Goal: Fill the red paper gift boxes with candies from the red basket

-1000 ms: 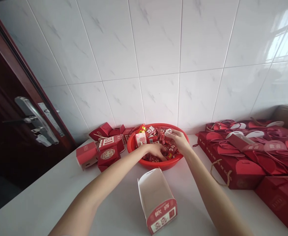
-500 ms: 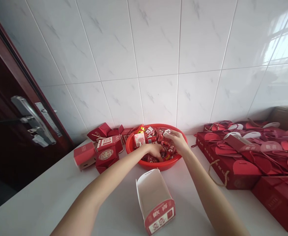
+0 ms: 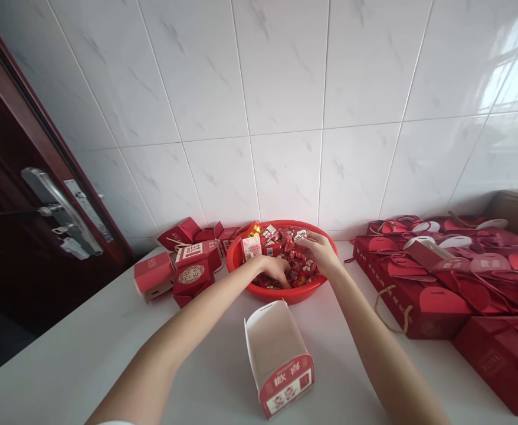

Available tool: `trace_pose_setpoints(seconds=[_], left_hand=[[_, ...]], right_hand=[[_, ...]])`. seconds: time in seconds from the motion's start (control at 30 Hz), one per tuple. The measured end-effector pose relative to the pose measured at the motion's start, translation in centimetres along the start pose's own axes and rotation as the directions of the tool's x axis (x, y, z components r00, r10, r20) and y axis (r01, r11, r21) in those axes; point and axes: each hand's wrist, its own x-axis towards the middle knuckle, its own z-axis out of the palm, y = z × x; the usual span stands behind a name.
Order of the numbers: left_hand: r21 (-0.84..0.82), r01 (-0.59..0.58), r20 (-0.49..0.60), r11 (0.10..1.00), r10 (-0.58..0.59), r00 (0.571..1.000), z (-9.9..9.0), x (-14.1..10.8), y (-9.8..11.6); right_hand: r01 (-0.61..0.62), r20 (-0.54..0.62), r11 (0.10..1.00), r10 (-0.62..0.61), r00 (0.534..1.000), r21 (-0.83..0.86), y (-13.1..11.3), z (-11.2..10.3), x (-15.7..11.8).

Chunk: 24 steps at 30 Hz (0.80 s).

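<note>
A red plastic basket (image 3: 293,296) full of wrapped candies (image 3: 298,273) stands against the tiled wall. My left hand (image 3: 275,269) is down among the candies, fingers curled and their tips hidden. At the basket's right side, my right hand (image 3: 321,251) pinches a red candy packet (image 3: 301,235) with a white patterned label. Between my forearms, in front of the basket, sits an open-topped red-and-white box (image 3: 281,348); its inside shows pale card, with no contents visible.
Left of the basket, several small red boxes (image 3: 192,282) lie grouped on the white table (image 3: 86,354). Rows of larger red gift boxes (image 3: 418,301) with rope handles fill the right side. A dark red door (image 3: 15,177) with a metal handle stands at the left.
My left hand has shifted slightly among the candies. My right hand stays at the basket's right side with the packet. The view has tilted a little.
</note>
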Motion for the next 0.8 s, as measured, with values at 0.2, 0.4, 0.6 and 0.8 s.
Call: trace_pose_setpoints(seconds=[0.2,0.4,0.6,0.8], left_hand=[[0.020,-0.017,0.001,1.000,0.017,1.000,0.6,-0.2,0.7],[-0.064,-0.073,-0.114,0.995,0.065,0.991,0.1,-0.5,0.3],[-0.267,-0.211,-0.373,0.940,0.101,0.922,-1.3,-1.6,-0.8],[-0.343,-0.283,-0.585,0.896,0.033,0.811,-1.9,-1.5,-1.4]], right_hand=[[-0.022,-0.004,1.000,0.021,1.000,-0.006,-0.4,0.1,-0.4],[-0.009,-0.015,1.000,0.009,1.000,0.007,-0.4,0.1,-0.4],[0.027,-0.115,0.997,-0.019,0.993,0.069,0.1,-0.1,0.3],[0.053,-0.106,0.995,-0.043,0.993,0.088,0.5,-0.4,0.6]])
